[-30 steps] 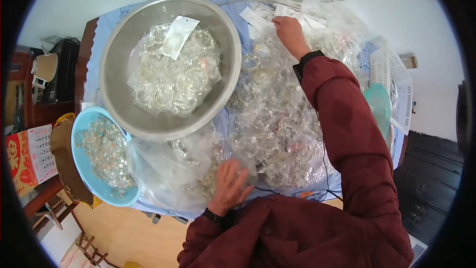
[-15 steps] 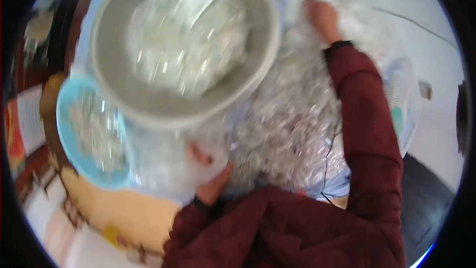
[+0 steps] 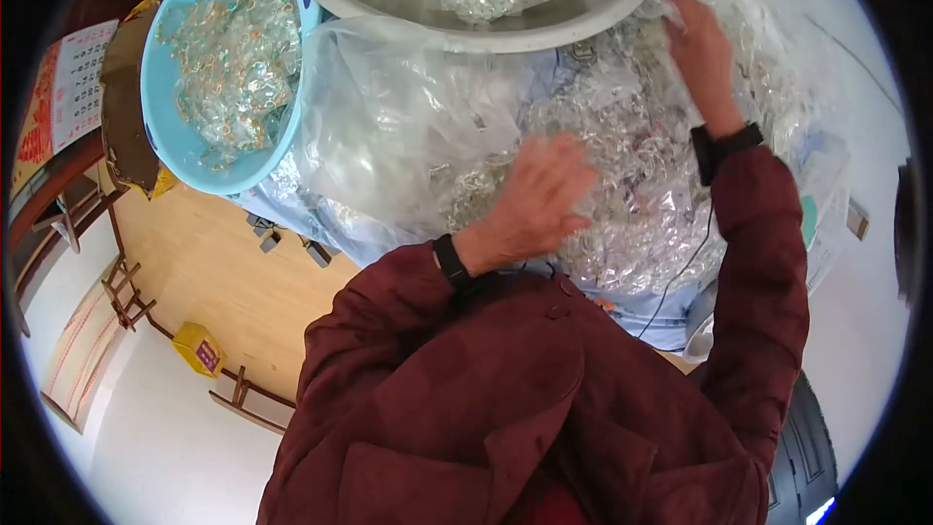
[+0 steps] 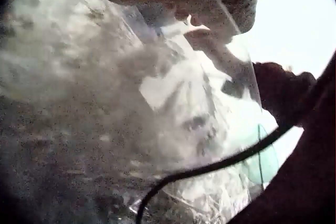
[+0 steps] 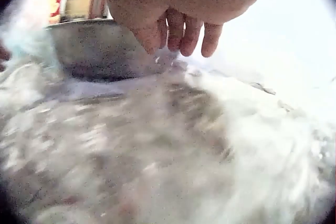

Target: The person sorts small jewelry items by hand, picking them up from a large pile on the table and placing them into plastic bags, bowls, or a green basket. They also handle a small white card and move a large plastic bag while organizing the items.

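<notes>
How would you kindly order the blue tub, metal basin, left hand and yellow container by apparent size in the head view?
1. Blue tub and metal basin: largest, too alike to rank; the latter is cut off by the frame.
2. Left hand.
3. Yellow container: smallest, though farther from the camera.

Metal basin (image 3: 549, 36): blue tub (image 3: 156, 102) blocks left, clear bag (image 3: 374, 126) bulges at near rim, shiny pile (image 3: 646, 199) and right hand (image 3: 702, 53) crowd right. Open air over shiny pile, near-right of basin.
</notes>
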Demonstrator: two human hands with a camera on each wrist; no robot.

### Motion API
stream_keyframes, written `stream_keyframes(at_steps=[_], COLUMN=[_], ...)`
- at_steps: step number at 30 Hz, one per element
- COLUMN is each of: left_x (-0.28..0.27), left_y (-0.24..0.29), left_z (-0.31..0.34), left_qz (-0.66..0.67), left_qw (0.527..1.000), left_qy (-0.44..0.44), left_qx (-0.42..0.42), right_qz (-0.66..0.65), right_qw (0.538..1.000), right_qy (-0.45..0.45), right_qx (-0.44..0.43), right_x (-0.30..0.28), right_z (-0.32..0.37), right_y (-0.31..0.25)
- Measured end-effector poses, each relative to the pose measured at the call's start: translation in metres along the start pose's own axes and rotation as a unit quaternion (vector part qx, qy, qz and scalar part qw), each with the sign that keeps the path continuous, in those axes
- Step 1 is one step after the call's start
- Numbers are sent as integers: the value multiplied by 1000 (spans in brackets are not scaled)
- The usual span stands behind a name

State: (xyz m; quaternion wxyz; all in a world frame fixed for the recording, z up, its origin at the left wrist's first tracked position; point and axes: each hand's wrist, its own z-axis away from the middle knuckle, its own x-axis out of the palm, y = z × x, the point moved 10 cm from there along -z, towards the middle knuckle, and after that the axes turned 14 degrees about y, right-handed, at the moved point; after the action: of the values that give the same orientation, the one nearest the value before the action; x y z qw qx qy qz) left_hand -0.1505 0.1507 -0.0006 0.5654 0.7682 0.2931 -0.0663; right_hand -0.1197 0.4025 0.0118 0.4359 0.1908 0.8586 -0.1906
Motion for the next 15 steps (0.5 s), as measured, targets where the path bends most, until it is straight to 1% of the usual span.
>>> stream_keyframes(at_steps=[1, 3, 4, 5, 7, 8, 11, 12, 14, 15], left_x=[-20, -59, -75, -77, -77, -69, -57, -49, -39, -34], left_y=[-7, -23, -34, -38, -52, -53, -60, -56, -51, -49], left_z=[1, 9, 16, 21, 38, 44, 60, 56, 48, 43], left_qz=[-38, -137, -195, -192, -241, -238, -226, -228, -199, -182], left_qw=[998, 983, 969, 971, 958, 960, 949, 949, 936, 929], left_qy=[38, 102, 127, 120, 124, 120, 170, 171, 234, 265], left_qx=[-24, -65, -80, -72, -92, -85, -143, -135, -169, -184], right_qz=[-52, -112, -113, -113, -262, -256, -202, -200, -126, -121], right_qw=[998, 986, 971, 940, 926, 929, 937, 940, 958, 961], right_qy=[5, -46, -174, -301, -236, -232, -258, -251, -243, -237], right_qx=[-43, -116, -115, -109, -134, -129, -117, -118, -84, -81], right_x=[-10, -25, -9, 5, -20, -24, -29, -34, -41, -47], right_z=[11, 36, 59, 93, 134, 141, 154, 154, 156, 157], right_y=[-36, -111, -141, -170, -235, -242, -250, -244, -209, -202])
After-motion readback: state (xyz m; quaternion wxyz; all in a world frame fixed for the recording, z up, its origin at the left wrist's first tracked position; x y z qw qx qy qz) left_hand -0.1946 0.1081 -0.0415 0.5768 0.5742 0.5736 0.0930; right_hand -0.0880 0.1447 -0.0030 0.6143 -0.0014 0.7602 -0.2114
